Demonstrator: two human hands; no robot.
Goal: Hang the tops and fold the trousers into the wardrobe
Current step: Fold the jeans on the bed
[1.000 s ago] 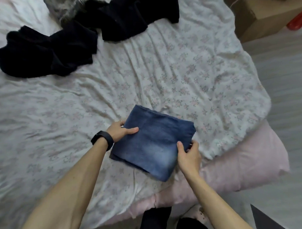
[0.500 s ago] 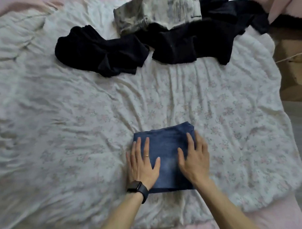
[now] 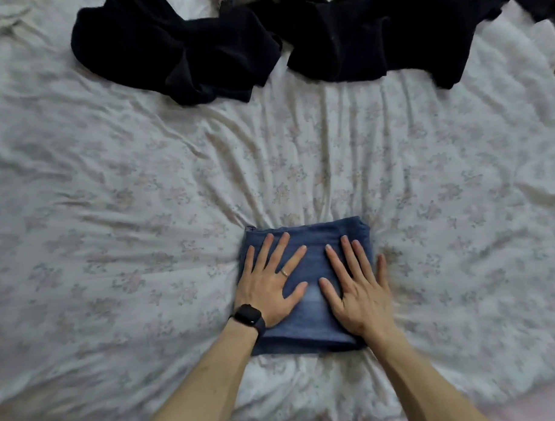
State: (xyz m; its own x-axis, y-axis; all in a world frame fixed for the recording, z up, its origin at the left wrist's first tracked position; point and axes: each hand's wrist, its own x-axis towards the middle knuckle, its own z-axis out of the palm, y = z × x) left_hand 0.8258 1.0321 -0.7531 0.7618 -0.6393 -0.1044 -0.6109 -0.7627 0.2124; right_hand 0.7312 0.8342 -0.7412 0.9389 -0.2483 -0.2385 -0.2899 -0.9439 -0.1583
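Denim jeans (image 3: pixel 310 312), folded square, lay at 6 o'clock on the bed (image 3: pixel 128 205), with the left hand (image 3: pixel 267 285) and right hand (image 3: pixel 358 298) spread flat and open, pressing on them. Lifted by one edge, the thick folds would likely spring apart on that soft sheet. Black clothes (image 3: pixel 181 49) lay at 12 o'clock.

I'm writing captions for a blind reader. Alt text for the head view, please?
A left hand and right hand press flat on folded blue jeans on a floral bedsheet; black clothes lie heaped beyond.
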